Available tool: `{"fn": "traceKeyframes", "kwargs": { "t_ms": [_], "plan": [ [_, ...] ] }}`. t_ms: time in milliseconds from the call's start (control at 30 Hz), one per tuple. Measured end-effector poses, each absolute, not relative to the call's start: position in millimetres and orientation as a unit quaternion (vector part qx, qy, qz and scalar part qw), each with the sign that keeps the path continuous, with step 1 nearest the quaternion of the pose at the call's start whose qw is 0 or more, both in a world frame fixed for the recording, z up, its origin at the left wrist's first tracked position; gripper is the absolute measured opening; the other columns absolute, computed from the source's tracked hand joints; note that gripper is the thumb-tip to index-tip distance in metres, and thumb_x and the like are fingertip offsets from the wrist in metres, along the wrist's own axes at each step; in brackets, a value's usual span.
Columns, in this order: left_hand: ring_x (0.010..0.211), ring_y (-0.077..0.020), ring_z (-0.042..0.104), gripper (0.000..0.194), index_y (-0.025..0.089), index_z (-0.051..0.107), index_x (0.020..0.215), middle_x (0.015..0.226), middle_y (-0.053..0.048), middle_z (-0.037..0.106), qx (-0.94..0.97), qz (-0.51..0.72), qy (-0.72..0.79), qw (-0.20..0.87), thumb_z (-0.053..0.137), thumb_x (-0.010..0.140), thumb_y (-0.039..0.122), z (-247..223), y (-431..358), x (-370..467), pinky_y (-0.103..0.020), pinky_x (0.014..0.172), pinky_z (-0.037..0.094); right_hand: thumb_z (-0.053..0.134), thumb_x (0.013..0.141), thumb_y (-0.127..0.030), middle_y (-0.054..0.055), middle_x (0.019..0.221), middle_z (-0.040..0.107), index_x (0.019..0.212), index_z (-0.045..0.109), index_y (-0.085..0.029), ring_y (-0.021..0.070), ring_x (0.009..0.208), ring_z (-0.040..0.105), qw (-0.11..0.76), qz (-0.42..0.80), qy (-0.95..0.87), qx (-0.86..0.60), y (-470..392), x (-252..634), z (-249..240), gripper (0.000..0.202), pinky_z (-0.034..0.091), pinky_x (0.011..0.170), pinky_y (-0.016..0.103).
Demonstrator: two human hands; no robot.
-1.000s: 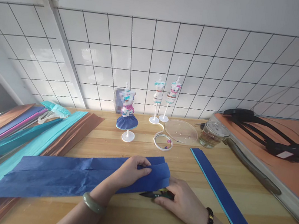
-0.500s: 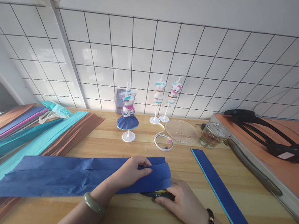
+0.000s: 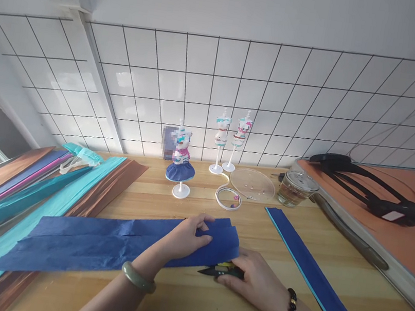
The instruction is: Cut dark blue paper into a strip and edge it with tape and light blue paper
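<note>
Across the wooden tabletop lies a long, folded sheet of dark blue crepe paper [image 3: 100,243], lightly wrinkled. My left hand [image 3: 192,234] rests on it near the right end, thumb and fingers curled together against the paper. Just below that end, my right hand [image 3: 252,274] grips a pair of thread snips [image 3: 213,271] with dark blades and some yellow on them. The blades point left beside the paper's lower edge; the handle is mostly hidden by my fingers. To the right lies a narrow blue strip [image 3: 311,267] with a turquoise edge.
A small dress form [image 3: 182,157] in a blue skirt stands behind the paper, near two bare forms [image 3: 222,131]. A tape roll [image 3: 228,198], a clear disc [image 3: 253,184] and a glass jar [image 3: 296,189] sit farther right. Coloured paper sheets [image 3: 81,188] cover the left side.
The view has shifted slightly. Both hands hold nearly the same places, and the snips' blades show a little more clearly below the paper.
</note>
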State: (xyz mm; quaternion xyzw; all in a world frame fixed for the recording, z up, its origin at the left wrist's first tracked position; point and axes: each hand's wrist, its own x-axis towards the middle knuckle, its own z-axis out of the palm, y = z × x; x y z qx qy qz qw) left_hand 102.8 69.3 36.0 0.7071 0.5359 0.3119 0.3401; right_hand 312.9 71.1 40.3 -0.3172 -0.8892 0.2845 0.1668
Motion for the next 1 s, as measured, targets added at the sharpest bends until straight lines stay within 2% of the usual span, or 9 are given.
{"fn": "traceKeyframes", "kwargs": {
  "t_ms": [67, 133, 267, 400, 700, 1000],
  "plan": [
    [0.097, -0.0203, 0.054, 0.043, 0.026, 0.051, 0.116, 0.101, -0.003, 0.061, 0.729, 0.309, 0.521, 0.321, 0.056, 0.074, 0.019, 43.2, 63.2, 95.3, -0.034, 0.088, 0.041, 0.058, 0.08, -0.041, 0.002, 0.091, 0.067, 0.092, 0.066, -0.024, 0.0205, 0.084, 0.06, 0.168, 0.284, -0.889, -0.319, 70.5, 313.0, 40.2, 0.022, 0.043, 0.071, 0.027],
    [0.106, -0.022, 0.049, 0.04, 0.028, 0.054, 0.114, 0.111, -0.003, 0.058, 0.759, 0.297, 0.498, 0.295, 0.057, 0.075, 0.018, 49.6, 54.7, 83.8, -0.036, 0.095, 0.035, 0.059, 0.08, -0.041, 0.002, 0.092, 0.067, 0.093, 0.066, -0.025, 0.0202, 0.084, 0.06, 0.169, 0.288, -0.888, -0.315, 69.9, 313.2, 41.1, 0.022, 0.043, 0.071, 0.027],
    [0.112, -0.0243, 0.045, 0.027, 0.028, 0.06, 0.107, 0.12, -0.006, 0.054, 0.818, 0.227, 0.482, 0.216, 0.055, 0.08, 0.026, 48.8, 38.9, 58.5, -0.04, 0.097, 0.034, 0.058, 0.081, -0.039, 0.002, 0.105, 0.065, 0.104, 0.064, -0.028, 0.0216, 0.095, 0.059, 0.167, 0.297, -0.89, -0.303, 68.8, 311.7, 45.9, 0.026, 0.042, 0.079, 0.029],
    [0.118, -0.0252, 0.041, 0.028, 0.031, 0.061, 0.109, 0.127, -0.006, 0.05, 0.823, 0.197, 0.495, 0.198, 0.056, 0.081, 0.032, 36.8, 34.0, 47.2, -0.043, 0.1, 0.031, 0.056, 0.082, -0.038, 0.001, 0.107, 0.064, 0.108, 0.061, -0.03, 0.0214, 0.098, 0.058, 0.159, 0.293, -0.892, -0.305, 67.1, 307.8, 50.7, 0.028, 0.041, 0.082, 0.028],
    [0.119, -0.0254, 0.041, 0.027, 0.032, 0.065, 0.103, 0.128, -0.004, 0.05, 0.821, 0.197, 0.498, 0.197, 0.061, 0.078, 0.025, 36.5, 35.1, 48.0, -0.044, 0.1, 0.032, 0.055, 0.082, -0.046, 0.0, 0.081, 0.061, 0.092, 0.063, -0.024, 0.0171, 0.071, 0.058, 0.139, 0.257, -0.892, -0.345, 65.1, 303.9, 44.4, 0.025, 0.04, 0.063, 0.025],
    [0.118, -0.024, 0.042, 0.028, 0.032, 0.064, 0.104, 0.128, -0.004, 0.05, 0.826, 0.192, 0.495, 0.191, 0.059, 0.079, 0.022, 36.0, 36.0, 47.7, -0.043, 0.1, 0.033, 0.058, 0.081, -0.042, 0.001, 0.086, 0.059, 0.093, 0.063, -0.023, 0.016, 0.073, 0.056, 0.145, 0.246, -0.898, -0.336, 66.4, 299.4, 43.6, 0.023, 0.039, 0.064, 0.025]
  ]
}}
